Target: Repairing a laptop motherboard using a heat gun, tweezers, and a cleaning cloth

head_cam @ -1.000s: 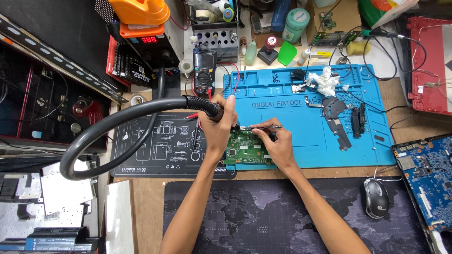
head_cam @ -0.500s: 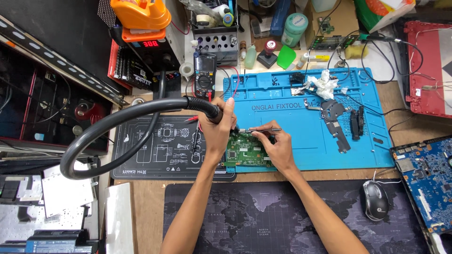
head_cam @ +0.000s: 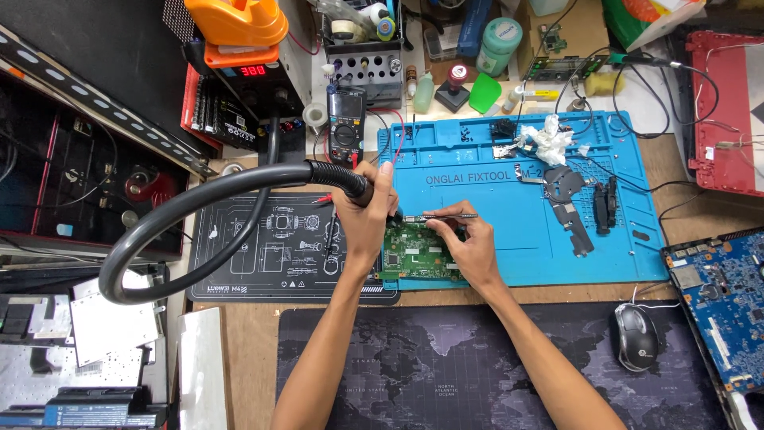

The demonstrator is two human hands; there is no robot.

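- Dark desk mat (head_cam: pixel 446 374) with a world-map print, nearest the viewer on the wooden worktop (head_cam: pixel 247 350); both forearms cross it.
- Black computer mouse (head_cam: pixel 637 337) at the mat's right edge.
- Blue circuit board (head_cam: pixel 720 299), far right, beside the mouse.
- Green circuit board (head_cam: pixel 415 253), lying flat on the near left corner of the blue repair mat (head_cam: pixel 509 231), between the two hands.
- Right hand (head_cam: pixel 469 247): fingers pinched on thin tweezers (head_cam: pixel 446 216), tips aimed left over the board's upper edge; palm rests on the board's right side.
- Left hand (head_cam: pixel 368 219): clenched around the black hot-air handle (head_cam: pixel 350 185), nozzle end pointing down at the board's upper left corner.
- Black hose (head_cam: pixel 183 215), looping from the handle leftward and back.
- Black printed mat (head_cam: pixel 278 239), just left of the blue one, under the hose.
- Crumpled white tissue (head_cam: pixel 547 137) and dark metal parts (head_cam: pixel 567 195) on the blue mat's far half.
- Multimeter (head_cam: pixel 346 119) beyond the left hand.
- Black station with red display (head_cam: pixel 253 73), farthest left, orange object (head_cam: pixel 236 24) on top.
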